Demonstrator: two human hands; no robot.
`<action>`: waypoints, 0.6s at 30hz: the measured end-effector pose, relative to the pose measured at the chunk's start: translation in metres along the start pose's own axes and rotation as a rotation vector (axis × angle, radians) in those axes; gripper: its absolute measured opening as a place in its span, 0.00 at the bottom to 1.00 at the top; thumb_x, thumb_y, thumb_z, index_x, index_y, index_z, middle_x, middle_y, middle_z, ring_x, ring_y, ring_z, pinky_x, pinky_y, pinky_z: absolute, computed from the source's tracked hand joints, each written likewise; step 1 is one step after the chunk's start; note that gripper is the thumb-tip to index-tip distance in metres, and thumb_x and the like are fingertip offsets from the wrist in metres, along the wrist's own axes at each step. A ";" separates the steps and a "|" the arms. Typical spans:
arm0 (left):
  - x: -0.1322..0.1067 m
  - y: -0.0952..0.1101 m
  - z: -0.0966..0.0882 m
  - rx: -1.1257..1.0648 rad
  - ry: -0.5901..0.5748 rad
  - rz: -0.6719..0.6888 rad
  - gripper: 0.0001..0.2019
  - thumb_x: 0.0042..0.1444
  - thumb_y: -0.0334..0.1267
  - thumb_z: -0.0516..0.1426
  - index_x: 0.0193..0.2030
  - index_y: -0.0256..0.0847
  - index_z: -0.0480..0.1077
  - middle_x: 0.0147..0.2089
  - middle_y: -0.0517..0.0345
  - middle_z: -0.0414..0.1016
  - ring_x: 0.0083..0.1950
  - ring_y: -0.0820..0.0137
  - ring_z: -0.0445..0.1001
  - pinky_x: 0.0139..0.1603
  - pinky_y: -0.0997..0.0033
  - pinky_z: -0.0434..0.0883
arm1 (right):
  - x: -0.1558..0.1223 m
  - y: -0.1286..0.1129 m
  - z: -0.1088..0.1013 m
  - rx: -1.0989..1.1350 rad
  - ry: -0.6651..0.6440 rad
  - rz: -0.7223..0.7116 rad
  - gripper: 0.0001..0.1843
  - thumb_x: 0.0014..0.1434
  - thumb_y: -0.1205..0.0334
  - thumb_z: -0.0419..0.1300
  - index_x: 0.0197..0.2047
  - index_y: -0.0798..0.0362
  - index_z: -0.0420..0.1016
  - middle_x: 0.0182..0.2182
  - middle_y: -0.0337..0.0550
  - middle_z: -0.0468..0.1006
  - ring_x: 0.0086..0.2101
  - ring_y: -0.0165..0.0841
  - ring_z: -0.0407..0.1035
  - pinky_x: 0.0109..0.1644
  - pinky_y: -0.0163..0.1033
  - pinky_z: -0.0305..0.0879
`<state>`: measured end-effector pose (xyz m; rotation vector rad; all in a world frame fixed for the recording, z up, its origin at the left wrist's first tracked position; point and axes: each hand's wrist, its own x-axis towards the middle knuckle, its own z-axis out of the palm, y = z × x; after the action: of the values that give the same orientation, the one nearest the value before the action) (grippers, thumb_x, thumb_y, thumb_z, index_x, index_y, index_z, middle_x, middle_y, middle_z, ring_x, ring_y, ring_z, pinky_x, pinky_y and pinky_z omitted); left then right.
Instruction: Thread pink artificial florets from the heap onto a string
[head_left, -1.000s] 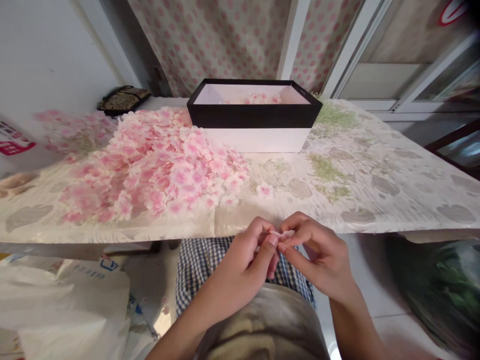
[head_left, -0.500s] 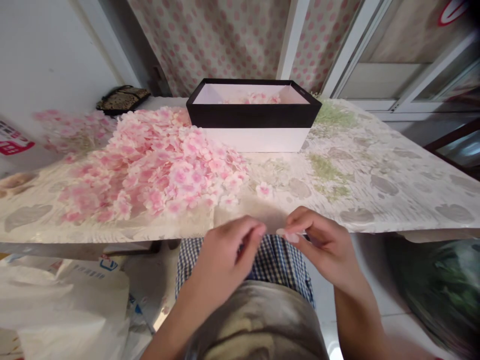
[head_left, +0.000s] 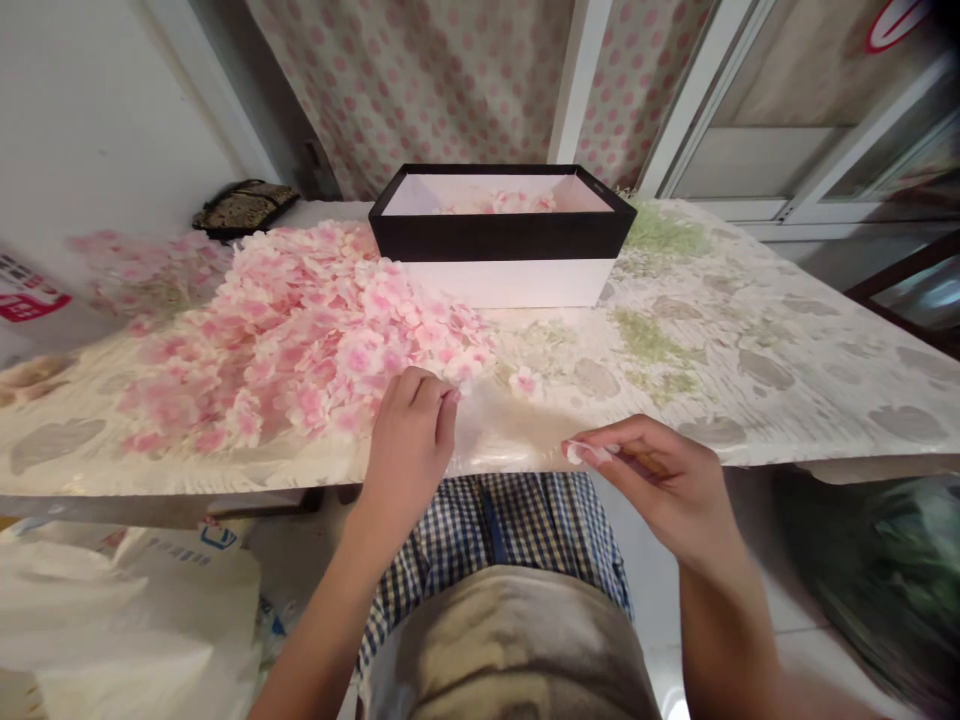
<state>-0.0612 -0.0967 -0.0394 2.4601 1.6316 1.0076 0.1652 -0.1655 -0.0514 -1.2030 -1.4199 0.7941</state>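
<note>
The right hand (head_left: pixel 660 490) is closed in a pinch, thumb and forefinger holding a small pale pink petal (head_left: pixel 586 453) just over the table's (head_left: pixel 757 385) near edge, its long axis lying roughly level and its tip pointing left, toward the other hand. The left hand (head_left: pixel 411 440) is half curled, fingertips on the near edge of a pile of pink blossoms (head_left: pixel 292 345) (whether it grips any, I cannot tell). Behind the pile stands a black-and-white box (head_left: pixel 499 240).
</note>
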 end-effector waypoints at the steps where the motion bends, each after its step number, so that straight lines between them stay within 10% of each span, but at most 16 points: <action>1: 0.000 0.000 0.001 -0.102 0.012 -0.001 0.09 0.64 0.32 0.49 0.33 0.38 0.65 0.35 0.54 0.68 0.38 0.65 0.68 0.40 0.66 0.67 | 0.000 -0.001 0.002 -0.001 0.002 -0.004 0.05 0.57 0.66 0.65 0.37 0.48 0.78 0.34 0.39 0.84 0.35 0.31 0.79 0.37 0.32 0.76; 12: -0.001 0.012 -0.002 -0.637 -0.120 0.043 0.12 0.68 0.37 0.49 0.32 0.39 0.64 0.28 0.64 0.63 0.29 0.76 0.63 0.31 0.75 0.60 | 0.040 -0.007 0.041 0.040 -0.158 -0.422 0.09 0.54 0.76 0.63 0.32 0.51 0.78 0.49 0.45 0.76 0.50 0.35 0.72 0.52 0.42 0.71; 18: -0.004 0.018 0.000 -0.751 -0.098 0.023 0.12 0.67 0.36 0.52 0.31 0.38 0.66 0.27 0.64 0.64 0.29 0.77 0.64 0.31 0.77 0.61 | 0.039 0.001 0.048 0.055 -0.117 -0.439 0.12 0.52 0.78 0.62 0.32 0.50 0.76 0.34 0.38 0.79 0.36 0.29 0.75 0.42 0.36 0.72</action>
<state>-0.0472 -0.1076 -0.0352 1.9701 0.9414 1.1937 0.1213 -0.1218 -0.0511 -0.7696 -1.6690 0.5968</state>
